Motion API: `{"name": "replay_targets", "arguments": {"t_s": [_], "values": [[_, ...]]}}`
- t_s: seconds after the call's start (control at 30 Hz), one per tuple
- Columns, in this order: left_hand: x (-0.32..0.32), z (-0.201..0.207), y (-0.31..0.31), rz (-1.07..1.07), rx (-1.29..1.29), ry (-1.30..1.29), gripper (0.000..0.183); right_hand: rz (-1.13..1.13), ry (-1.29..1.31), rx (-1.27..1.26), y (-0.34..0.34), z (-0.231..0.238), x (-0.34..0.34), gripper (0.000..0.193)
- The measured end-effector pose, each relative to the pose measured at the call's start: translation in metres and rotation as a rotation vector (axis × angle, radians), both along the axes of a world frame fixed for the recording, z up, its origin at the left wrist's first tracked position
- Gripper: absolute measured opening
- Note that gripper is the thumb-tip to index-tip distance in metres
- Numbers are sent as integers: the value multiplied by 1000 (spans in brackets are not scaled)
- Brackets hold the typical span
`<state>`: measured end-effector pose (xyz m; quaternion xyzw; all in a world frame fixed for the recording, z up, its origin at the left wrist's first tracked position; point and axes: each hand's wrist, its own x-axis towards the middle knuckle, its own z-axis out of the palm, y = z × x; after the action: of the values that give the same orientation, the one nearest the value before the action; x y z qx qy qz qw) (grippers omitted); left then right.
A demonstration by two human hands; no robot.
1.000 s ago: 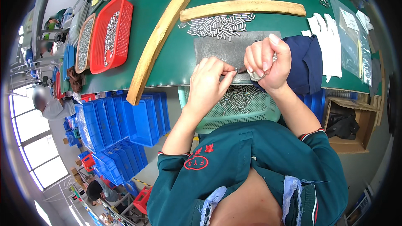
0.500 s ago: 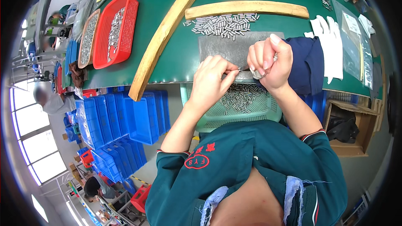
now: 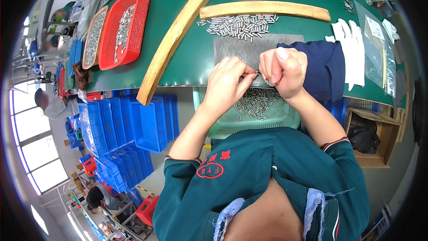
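Observation:
My left hand [image 3: 228, 79] pinches a small metal pin [image 3: 257, 72] between thumb and forefinger, its end poking out toward the right. Close against that end is my right hand [image 3: 285, 70], its fingers curled shut; what they hold is hidden. Both hands are over the front edge of a grey mat [image 3: 227, 47] on the table. Below them a pale green perforated basket [image 3: 223, 127] contains many metal pins [image 3: 258, 105]. Beyond the mat, a heap of similar pins [image 3: 240, 27] lies loose on the tabletop.
Two wooden strips [image 3: 267, 8] [image 3: 178, 31] border the loose pins. At left stand a red basket [image 3: 141, 31] and a shallow tray [image 3: 89, 58] of small metal parts. Dark blue cloth [image 3: 323, 67] and white gloves [image 3: 350, 49] lie at right. Blue bins [image 3: 151, 127] are stacked lower left.
My right hand has turned and come in closer to the pin, covering the pale scrap that showed in its fingers. The left hand keeps its pinch, almost still.

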<state>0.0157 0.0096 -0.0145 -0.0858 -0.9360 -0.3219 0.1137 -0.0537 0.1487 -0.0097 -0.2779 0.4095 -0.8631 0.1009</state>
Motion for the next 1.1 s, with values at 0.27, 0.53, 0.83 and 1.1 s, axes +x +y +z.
{"name": "replay_targets", "arguments": {"t_s": [0.27,0.53,0.83,1.1], "values": [[6,20,-4,-184,5,-176,9,-72,-384,-84,2,0,-10,48],[-44,-3,-4,342,-142,34,25,-1,-375,-157,0,1,-8,53],[-42,-3,-7,210,-152,-35,14,16,-392,-176,1,0,-9,55],[-24,5,-12,120,-41,-59,12,62,-301,-211,3,-1,-8,57]]}}
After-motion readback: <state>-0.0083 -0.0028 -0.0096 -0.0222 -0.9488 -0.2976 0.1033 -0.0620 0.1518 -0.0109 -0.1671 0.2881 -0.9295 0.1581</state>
